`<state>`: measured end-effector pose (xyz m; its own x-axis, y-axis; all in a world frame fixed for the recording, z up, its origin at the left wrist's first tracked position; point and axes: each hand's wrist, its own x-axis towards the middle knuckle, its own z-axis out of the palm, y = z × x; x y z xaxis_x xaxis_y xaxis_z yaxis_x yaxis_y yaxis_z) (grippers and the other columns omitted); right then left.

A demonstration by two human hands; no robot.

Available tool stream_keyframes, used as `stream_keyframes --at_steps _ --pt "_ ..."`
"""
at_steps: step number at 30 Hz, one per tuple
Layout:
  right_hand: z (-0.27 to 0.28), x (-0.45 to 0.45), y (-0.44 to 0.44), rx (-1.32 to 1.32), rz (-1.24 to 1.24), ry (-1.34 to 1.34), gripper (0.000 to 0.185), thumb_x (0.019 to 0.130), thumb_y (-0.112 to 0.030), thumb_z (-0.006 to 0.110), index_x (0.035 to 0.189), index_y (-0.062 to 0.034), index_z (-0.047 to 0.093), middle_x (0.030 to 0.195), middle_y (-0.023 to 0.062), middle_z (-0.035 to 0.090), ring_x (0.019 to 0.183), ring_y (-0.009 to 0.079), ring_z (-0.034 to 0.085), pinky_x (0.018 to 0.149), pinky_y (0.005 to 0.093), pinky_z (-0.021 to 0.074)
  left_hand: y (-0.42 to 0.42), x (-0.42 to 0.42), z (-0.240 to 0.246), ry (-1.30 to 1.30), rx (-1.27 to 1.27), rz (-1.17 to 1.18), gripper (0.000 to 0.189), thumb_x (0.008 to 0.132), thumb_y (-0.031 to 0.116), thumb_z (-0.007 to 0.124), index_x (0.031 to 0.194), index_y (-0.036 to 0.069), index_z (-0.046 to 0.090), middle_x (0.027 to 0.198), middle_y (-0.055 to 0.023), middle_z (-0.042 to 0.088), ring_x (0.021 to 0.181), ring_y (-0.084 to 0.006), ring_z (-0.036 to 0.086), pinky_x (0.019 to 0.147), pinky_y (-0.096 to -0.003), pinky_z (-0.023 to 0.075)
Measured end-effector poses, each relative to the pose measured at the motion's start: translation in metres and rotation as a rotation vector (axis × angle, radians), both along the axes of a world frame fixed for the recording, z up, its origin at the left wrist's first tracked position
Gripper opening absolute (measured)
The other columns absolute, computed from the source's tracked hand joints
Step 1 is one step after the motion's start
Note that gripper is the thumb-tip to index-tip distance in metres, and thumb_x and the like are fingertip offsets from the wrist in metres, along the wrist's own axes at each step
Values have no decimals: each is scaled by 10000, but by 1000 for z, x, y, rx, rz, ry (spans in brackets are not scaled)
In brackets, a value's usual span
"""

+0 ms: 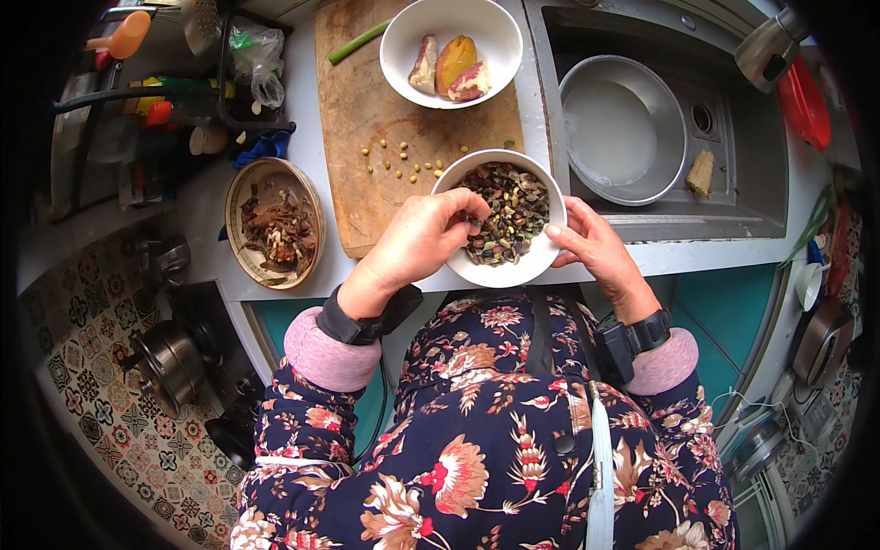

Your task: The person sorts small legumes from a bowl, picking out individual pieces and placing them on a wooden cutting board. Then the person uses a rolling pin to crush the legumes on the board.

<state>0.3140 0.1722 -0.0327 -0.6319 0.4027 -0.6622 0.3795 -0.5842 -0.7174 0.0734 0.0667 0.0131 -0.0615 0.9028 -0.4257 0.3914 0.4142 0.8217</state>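
Observation:
A white bowl (505, 271) full of dark and green beans mixed with husks sits tilted at the counter's front edge. My right hand (595, 244) grips its right side, thumb on the rim. My left hand (440, 227) reaches over the left rim, fingertips bent among the beans; whether they pinch one cannot be made out. Several loose yellow-green beans (403, 155) lie on the wooden cutting board (350, 110) behind. To the left stands a patterned bowl (234, 227) holding brown scraps.
A white bowl (392, 62) with sweet potato pieces (456, 58) stands on the board, beside a green stalk (359, 41). In the sink (749, 199) at right are a metal basin (677, 137) of cloudy water and a yellowish sponge-like piece (700, 172). A black rack (223, 69) stands at left.

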Motion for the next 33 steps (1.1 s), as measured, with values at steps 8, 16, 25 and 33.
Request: stream_keyframes --at_steps 8,16,25,33 --pt "-2 1 1 8 9 -6 528 929 -281 677 1365 -58 480 1131 37 650 979 109 637 711 246 548 -6 6 -7 560 342 -117 144 812 55 620 942 70 681 978 -114 660 855 -293 690 695 -389 567" --pt "-5 0 1 -2 16 -14 543 925 -286 685 1377 -68 479 1134 30 650 980 102 637 719 243 549 3 29 -24 890 326 -315 63 742 110 653 796 91 629 824 -57 572 797 -239 643 636 -377 555" --pt "-3 0 -1 -4 -10 -5 556 924 -279 689 1391 -69 473 1145 37 651 992 107 639 719 243 552 9 20 -19 727 260 -388 63 776 109 612 804 66 648 818 -86 605 804 -264 662 663 -396 563" --pt "-5 1 -1 -11 -15 7 557 919 -285 696 1380 -62 478 1147 36 648 994 113 633 706 243 546 4 15 -10 480 275 -282 65 784 104 650 832 67 625 830 -100 613 788 -305 658 659 -422 545"
